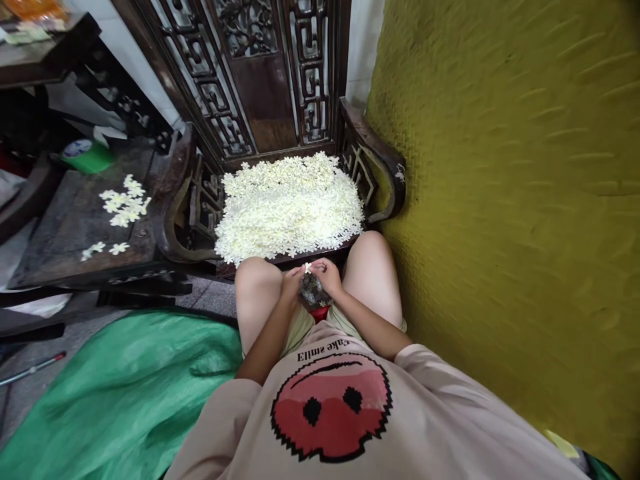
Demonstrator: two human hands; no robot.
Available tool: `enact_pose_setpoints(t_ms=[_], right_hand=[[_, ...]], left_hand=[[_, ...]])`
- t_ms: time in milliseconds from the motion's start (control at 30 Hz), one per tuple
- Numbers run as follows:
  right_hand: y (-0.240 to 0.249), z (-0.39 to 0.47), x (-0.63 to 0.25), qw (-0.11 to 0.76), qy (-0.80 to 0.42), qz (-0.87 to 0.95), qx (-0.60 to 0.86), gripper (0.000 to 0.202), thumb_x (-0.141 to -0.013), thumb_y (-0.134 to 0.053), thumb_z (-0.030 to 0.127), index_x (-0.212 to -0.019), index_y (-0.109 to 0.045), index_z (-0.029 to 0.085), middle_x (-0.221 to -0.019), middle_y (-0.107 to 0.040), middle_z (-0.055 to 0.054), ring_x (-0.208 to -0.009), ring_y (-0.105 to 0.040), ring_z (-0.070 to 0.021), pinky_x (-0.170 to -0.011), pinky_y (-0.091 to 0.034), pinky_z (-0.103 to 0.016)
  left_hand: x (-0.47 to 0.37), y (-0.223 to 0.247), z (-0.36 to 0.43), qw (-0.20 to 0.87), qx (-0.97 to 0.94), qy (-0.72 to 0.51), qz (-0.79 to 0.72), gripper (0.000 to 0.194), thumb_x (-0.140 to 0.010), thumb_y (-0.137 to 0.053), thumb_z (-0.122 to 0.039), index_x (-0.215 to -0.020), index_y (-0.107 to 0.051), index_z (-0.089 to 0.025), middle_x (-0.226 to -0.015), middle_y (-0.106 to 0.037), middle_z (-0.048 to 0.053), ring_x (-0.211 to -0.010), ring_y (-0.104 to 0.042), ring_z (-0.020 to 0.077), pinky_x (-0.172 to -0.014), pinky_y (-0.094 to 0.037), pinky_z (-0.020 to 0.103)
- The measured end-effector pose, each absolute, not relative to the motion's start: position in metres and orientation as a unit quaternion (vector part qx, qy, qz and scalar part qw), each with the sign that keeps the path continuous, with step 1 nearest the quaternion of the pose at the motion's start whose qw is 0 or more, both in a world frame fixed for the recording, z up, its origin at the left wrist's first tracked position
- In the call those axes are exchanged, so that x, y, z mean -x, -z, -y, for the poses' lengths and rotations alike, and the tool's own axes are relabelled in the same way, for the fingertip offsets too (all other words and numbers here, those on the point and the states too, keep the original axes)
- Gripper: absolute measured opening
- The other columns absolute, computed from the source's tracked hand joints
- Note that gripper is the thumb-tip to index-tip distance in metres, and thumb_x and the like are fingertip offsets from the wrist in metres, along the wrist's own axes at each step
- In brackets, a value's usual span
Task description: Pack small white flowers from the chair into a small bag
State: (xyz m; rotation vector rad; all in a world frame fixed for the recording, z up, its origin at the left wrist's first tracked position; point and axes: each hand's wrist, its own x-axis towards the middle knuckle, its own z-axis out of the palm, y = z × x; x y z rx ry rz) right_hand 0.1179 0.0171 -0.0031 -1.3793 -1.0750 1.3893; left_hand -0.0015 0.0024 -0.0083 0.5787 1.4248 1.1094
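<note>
Between my knees, the fingertips of my left hand [293, 281] and my right hand [328, 276] come together around one small white flower [307, 267]. Both hands are closed in a pinch on it, and its stem is hidden by the fingers. Just beyond them, a thick heap of white flowers [293, 210] covers the seat of a dark carved wooden chair [273, 133]. On the side table to the left lies a small cluster of loose white flowers [126, 201], with a few single ones nearer its front edge.
A roll of green tape [90, 157] rests on the dark wooden side table [65, 217]. Green sheeting [150, 393] spreads over the floor at my left. Close on my right rises a yellow-green textured surface [510, 200]. A thin stick [33, 369] lies at far left.
</note>
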Motion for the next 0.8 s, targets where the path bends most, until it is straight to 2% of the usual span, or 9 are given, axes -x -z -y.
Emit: enact_pose_setpoints(t_ms=[167, 333, 533, 800], right_hand=[[0.002, -0.015, -0.119, 0.413, -0.544, 0.469, 0.56, 0.021, -0.067, -0.064, 0.039, -0.071, -0.065, 0.018, -0.071, -0.065, -0.004, -0.066, -0.055, -0.0161, -0.066, -0.043, -0.029], [0.003, -0.015, -0.12, 0.401, -0.62, 0.446, 0.506, 0.026, -0.061, -0.07, 0.042, -0.067, -0.067, 0.017, -0.07, -0.067, -0.005, -0.062, -0.056, -0.0152, -0.064, -0.045, -0.03], [0.002, -0.016, -0.121, 0.415, -0.67, 0.394, 0.473, 0.03, -0.052, -0.076, 0.043, -0.065, -0.069, 0.017, -0.066, -0.068, -0.004, -0.058, -0.056, -0.0135, -0.065, -0.045, -0.029], [0.004, -0.019, -0.126, 0.405, -0.68, 0.407, 0.457, 0.03, -0.053, -0.077, 0.043, -0.068, -0.073, 0.017, -0.068, -0.07, -0.005, -0.061, -0.059, -0.0152, -0.067, -0.047, -0.03]], left_hand=[[0.005, 0.005, -0.005, 0.641, -0.205, -0.456, -0.582, 0.039, -0.054, -0.076, -0.047, -0.061, -0.056, -0.014, -0.052, -0.047, -0.004, -0.048, -0.038, 0.0057, -0.05, -0.029, 0.022], [0.01, 0.003, -0.005, 0.667, -0.201, -0.461, -0.549, 0.034, -0.06, -0.074, -0.038, -0.056, -0.048, -0.016, -0.052, -0.042, -0.004, -0.048, -0.037, 0.0057, -0.05, -0.03, 0.022], [0.013, 0.001, -0.006, 0.727, -0.143, -0.45, -0.499, 0.024, -0.061, -0.075, -0.026, -0.061, -0.053, -0.014, -0.054, -0.047, -0.003, -0.049, -0.042, 0.0057, -0.05, -0.033, 0.02], [0.015, 0.003, -0.008, 0.756, -0.099, -0.438, -0.476, 0.02, -0.06, -0.075, -0.017, -0.061, -0.055, -0.013, -0.053, -0.049, -0.003, -0.049, -0.043, 0.0052, -0.049, -0.032, 0.019]])
